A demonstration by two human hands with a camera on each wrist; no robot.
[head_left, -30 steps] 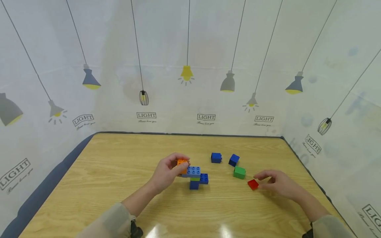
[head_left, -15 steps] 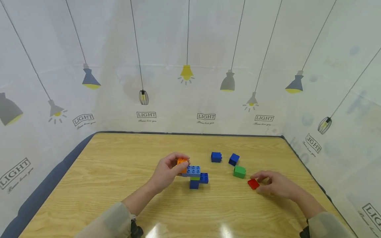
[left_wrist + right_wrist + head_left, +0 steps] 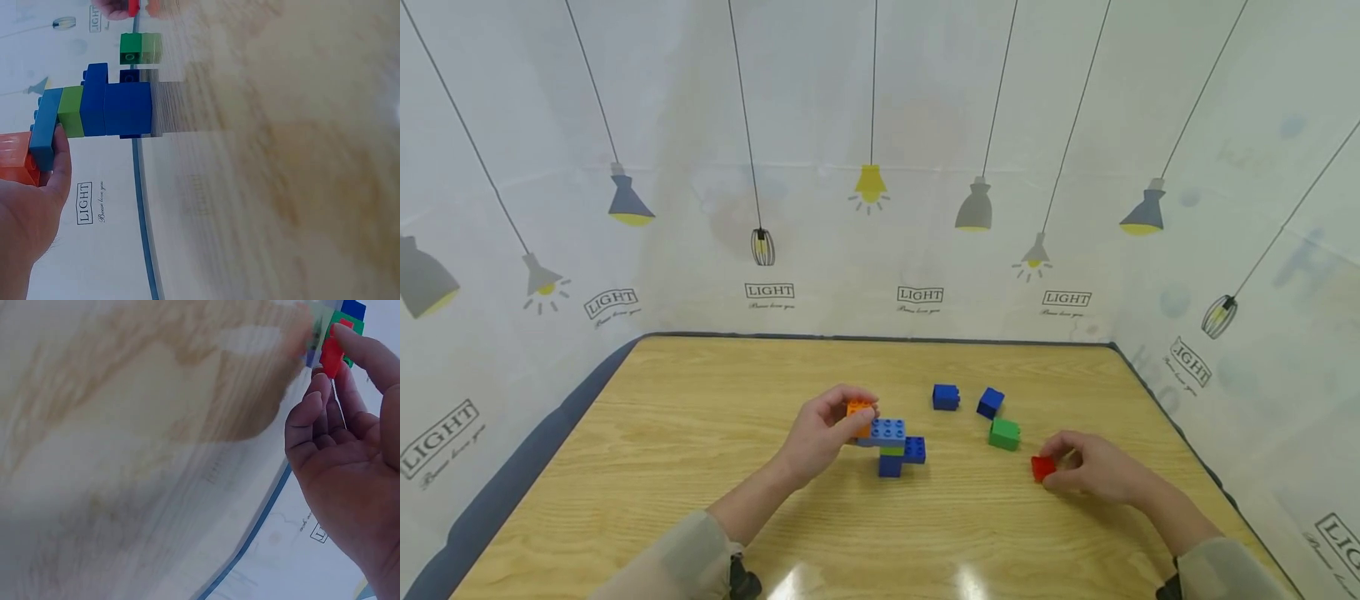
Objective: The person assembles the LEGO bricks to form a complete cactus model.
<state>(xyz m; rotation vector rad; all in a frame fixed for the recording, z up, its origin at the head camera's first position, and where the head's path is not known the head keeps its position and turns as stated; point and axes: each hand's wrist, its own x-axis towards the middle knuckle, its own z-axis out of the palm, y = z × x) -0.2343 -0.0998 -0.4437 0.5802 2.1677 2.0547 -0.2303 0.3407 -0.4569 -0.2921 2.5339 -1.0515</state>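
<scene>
My left hand (image 3: 816,437) grips the orange brick (image 3: 859,408) at the top left of a small stack, with a digit also touching the light blue brick (image 3: 47,122). Below that, the stack has a lime green brick (image 3: 72,111), then a dark blue brick (image 3: 914,450) jutting right, and another dark blue brick (image 3: 129,109) at the base on the table. Off to the right, my right hand (image 3: 1093,468) pinches a thin red brick (image 3: 1042,469) between thumb and fingers. The red brick stands tilted in the right wrist view, and fingertips cover part of it.
A green brick (image 3: 1003,434) lies between the stack and my right hand. Behind it are two loose dark blue bricks (image 3: 946,397), one turned at an angle. The wooden table (image 3: 715,392) ends at a wall covering (image 3: 820,250) printed with lamps.
My right hand has closed its fingers on the red brick, which has tipped up from lying flat and shifted slightly right. My left hand and the stack have stayed in place.
</scene>
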